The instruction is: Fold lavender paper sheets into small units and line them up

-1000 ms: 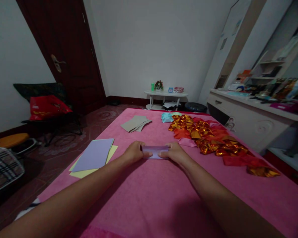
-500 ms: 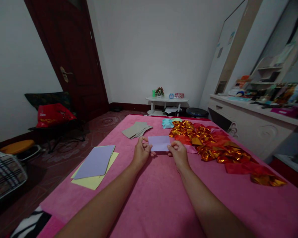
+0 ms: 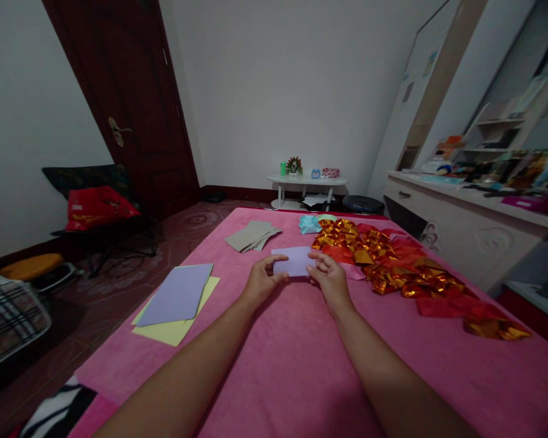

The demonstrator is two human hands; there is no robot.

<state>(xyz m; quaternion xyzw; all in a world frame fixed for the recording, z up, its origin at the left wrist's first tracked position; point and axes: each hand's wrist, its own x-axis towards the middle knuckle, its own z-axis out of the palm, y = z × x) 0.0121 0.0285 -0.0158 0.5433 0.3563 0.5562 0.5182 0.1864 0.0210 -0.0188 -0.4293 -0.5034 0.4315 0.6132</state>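
A small lavender sheet of paper is held up between my two hands, just above the pink cloth. My left hand grips its left edge, fingers behind and thumb in front. On the right edge, my right hand pinches it the same way. Larger lavender sheets lie to the left, on top of yellow paper. Beyond my left hand is a fanned pile of grey-beige cards. Shiny gold-orange foil pieces and red ones are heaped to the right of my right hand.
Light-blue folded paper sits at the far edge of the pink cloth. A low white table stands by the wall. On the right is a cluttered white dresser; on the left, a chair holds a red bag.
The fingers of both hands have shifted on the lavender sheet, the left ones now further up along its edge. The sheet stays in about the same place. The view has tilted slightly.
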